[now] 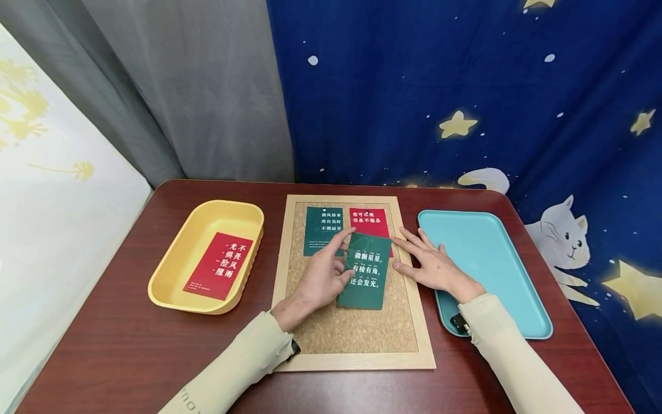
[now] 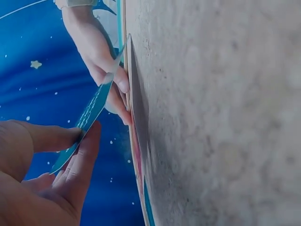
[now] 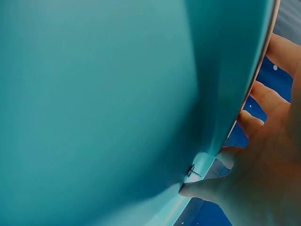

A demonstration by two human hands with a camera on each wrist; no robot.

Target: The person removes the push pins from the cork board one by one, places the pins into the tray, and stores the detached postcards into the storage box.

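My left hand [image 1: 320, 279] pinches a dark green card [image 1: 368, 287] with white writing, thumb on its face and fingers behind. In the left wrist view the card [image 2: 96, 103] tilts up off the cork board [image 1: 357, 336]. My right hand [image 1: 434, 264] lies with fingers spread across the board's right frame, its fingertips close to the held card. Behind, another green card [image 1: 318, 221] and a red card [image 1: 368, 215], partly covered by the held one, are on the upper board. Each has a small pin at its top.
At left stands a yellow tray [image 1: 193, 218] with a red card [image 1: 217, 267] inside. A turquoise tray [image 1: 496, 259] is to the right, partly under my right hand. In the right wrist view a pushpin [image 3: 192, 172] lies near that tray's edge. A blue curtain hangs behind the table.
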